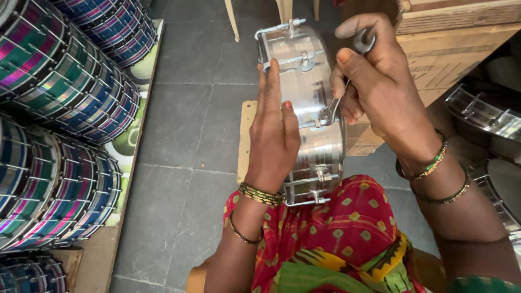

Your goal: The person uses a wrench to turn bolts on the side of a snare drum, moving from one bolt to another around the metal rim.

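On the person's lap, a shiny steel drum stands on its edge, its tension rods and lugs facing up. The left hand lies flat and open against its shell. The right hand is clamped on a spanner set on a lug.

Below you, the grey tiled floor carries stacked iridescent drums at left and wooden crates at right.

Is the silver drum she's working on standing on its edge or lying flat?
On its edge: the silver drum rests rim-down on the lap, left hand flat against it, right hand holding a spanner.
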